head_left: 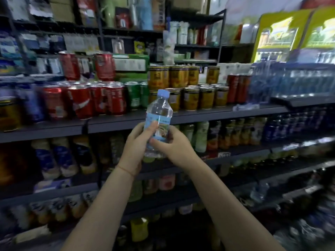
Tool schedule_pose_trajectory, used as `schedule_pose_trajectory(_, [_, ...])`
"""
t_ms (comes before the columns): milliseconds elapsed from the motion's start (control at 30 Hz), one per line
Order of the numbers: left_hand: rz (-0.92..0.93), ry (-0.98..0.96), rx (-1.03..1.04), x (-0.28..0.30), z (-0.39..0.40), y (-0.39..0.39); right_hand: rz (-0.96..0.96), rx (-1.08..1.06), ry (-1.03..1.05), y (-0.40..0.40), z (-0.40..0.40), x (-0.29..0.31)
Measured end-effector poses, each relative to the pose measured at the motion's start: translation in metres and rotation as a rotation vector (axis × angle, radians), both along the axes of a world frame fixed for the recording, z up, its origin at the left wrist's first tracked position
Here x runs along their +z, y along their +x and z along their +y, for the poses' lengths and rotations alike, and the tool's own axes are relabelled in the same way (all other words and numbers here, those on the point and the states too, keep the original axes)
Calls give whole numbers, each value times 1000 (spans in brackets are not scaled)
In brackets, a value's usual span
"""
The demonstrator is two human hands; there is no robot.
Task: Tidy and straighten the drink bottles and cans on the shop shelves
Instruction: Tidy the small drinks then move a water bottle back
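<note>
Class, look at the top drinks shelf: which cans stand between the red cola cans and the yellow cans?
In the head view, green cans stand between the red cola cans and the yellow cans, behind the water bottle held in both hands.

We reach both bare forearms up and forward from the bottom of the view, converging toward the middle. Our left hand (135, 144) curls its fingers round what it grips, thumb pointing up, a thin red thread round its wrist. Our right hand (174, 144) grips from the opposite side, thumb pressed across toward the left, wrist bent inward
</note>
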State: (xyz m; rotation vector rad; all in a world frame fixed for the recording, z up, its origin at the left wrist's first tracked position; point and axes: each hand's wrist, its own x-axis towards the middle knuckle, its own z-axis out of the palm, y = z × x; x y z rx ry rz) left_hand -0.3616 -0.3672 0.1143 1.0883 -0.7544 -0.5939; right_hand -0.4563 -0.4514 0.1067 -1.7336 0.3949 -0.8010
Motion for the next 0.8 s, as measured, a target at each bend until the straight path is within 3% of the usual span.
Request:
schedule_pose_trajectory(233, [-267,-79,-57,6,-145,-66,-231,-194,-140,-76,-126,4])
schedule_pose_trajectory(467, [-414,-9,380,-2,-305,-109,-276,-396,-199,-141,-285,18])
schedule_pose_trajectory(700, [-804,-124,333,43,-458,-199,-259,-519,-203,-228,-431,49])
schedule_pose_trajectory(800, [-843,-145,349,49,-518,-239,-268,-543,-253,-272,-492,53])
